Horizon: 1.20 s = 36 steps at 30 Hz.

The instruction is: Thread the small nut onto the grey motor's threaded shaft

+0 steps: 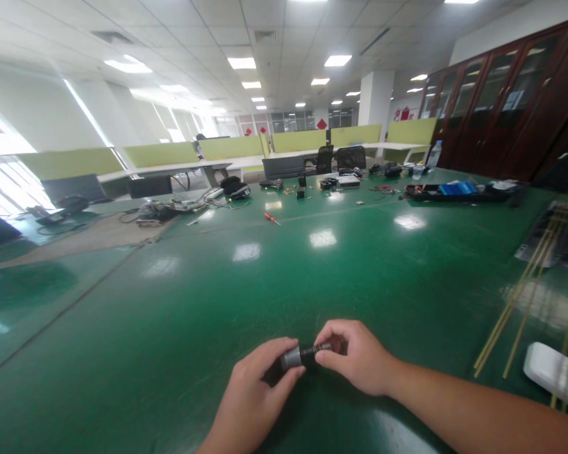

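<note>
Low over the near edge of the green table (284, 277), both my hands hold one small cylindrical part (299, 357). It has a grey metal end and a black ribbed body. My left hand (255, 391) pinches the grey end between thumb and fingers. My right hand (355, 356) is closed around the black end, with its forearm reaching in from the lower right. The far tip of the part is hidden under my right fingers.
Thin yellow rods (525, 296) lie at the right beside a white flat object (553, 372). A red-handled screwdriver (271, 218), cables, small black parts and a tray with a blue item (457, 189) sit far back. Office chairs and green partitions stand behind.
</note>
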### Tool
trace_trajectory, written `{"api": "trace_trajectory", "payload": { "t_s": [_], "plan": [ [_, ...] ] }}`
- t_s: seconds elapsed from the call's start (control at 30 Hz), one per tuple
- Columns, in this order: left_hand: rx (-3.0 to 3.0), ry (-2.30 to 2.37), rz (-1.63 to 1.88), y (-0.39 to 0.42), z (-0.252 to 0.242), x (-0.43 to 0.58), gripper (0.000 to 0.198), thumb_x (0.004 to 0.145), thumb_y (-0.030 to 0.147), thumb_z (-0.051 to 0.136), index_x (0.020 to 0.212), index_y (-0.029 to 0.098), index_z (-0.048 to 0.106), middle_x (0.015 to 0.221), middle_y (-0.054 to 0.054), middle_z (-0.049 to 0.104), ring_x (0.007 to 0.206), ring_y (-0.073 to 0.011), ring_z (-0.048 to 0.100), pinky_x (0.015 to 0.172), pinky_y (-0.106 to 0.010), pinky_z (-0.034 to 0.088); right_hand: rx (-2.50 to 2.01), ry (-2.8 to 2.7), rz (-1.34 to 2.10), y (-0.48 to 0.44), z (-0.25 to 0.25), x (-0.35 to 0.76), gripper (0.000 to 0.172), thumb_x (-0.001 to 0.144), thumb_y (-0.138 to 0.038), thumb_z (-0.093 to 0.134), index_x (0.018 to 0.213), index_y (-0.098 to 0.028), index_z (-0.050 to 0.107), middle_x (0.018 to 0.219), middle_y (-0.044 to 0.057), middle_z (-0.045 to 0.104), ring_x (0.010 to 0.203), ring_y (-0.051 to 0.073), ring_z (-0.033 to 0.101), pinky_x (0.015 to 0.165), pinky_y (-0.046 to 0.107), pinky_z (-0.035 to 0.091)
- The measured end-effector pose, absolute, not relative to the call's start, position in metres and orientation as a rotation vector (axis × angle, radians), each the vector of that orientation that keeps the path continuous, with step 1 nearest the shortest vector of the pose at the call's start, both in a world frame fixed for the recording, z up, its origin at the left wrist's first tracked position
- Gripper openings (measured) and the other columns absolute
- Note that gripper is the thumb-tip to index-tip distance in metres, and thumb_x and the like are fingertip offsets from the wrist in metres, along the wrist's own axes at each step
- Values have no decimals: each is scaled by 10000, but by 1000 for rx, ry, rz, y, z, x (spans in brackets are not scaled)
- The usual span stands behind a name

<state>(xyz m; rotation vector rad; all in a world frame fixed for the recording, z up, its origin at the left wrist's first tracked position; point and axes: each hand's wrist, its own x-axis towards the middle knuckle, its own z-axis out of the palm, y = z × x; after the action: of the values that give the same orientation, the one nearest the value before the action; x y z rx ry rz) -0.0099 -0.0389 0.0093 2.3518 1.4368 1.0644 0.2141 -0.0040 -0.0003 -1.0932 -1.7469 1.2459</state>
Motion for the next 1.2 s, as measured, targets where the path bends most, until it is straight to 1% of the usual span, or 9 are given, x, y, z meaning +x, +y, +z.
{"api": "trace_trajectory", "payload": {
  "t_s": [0.23, 0.63, 0.87, 1.03, 1.2],
  "plan": [
    [2316, 1474, 1072, -38, 7, -11, 237, 833, 318, 713, 1066, 280, 731, 1017, -17, 770, 912, -211, 748, 864, -325, 618, -1086, -1705, 1276, -4, -3, 214, 89, 747, -195, 697, 829, -159, 695, 678, -19, 594, 637, 130, 508, 614, 250, 392],
    [2337, 1468, 1088, -38, 8, -11, 239, 838, 311, 708, 1076, 291, 724, 1025, -1, 769, 913, -199, 748, 863, -310, 617, -1067, -1705, 1280, -3, -3, 215, 86, 749, -193, 692, 831, -168, 682, 677, -22, 586, 642, 127, 509, 623, 246, 403],
    [2336, 1476, 1091, -36, 8, -12, 235, 833, 321, 713, 1065, 281, 731, 1022, -16, 770, 915, -213, 749, 861, -322, 619, -1073, -1693, 1274, -3, -4, 215, 85, 761, -216, 691, 828, -166, 681, 681, -18, 580, 643, 128, 509, 630, 251, 412],
    [2335, 1486, 1084, -36, 9, -14, 249, 839, 329, 712, 1087, 310, 719, 1045, 8, 766, 932, -204, 744, 871, -332, 618, -1070, -1683, 1281, -2, -4, 214, 73, 763, -210, 690, 820, -167, 675, 683, -17, 584, 640, 129, 519, 633, 254, 416],
    [2323, 1472, 1093, -37, 11, -14, 231, 844, 333, 699, 1065, 278, 734, 1024, -25, 770, 919, -219, 748, 865, -342, 620, -1069, -1672, 1283, -2, -5, 214, 75, 764, -205, 684, 824, -164, 666, 685, -18, 582, 640, 130, 514, 629, 255, 416]
  ]
}}
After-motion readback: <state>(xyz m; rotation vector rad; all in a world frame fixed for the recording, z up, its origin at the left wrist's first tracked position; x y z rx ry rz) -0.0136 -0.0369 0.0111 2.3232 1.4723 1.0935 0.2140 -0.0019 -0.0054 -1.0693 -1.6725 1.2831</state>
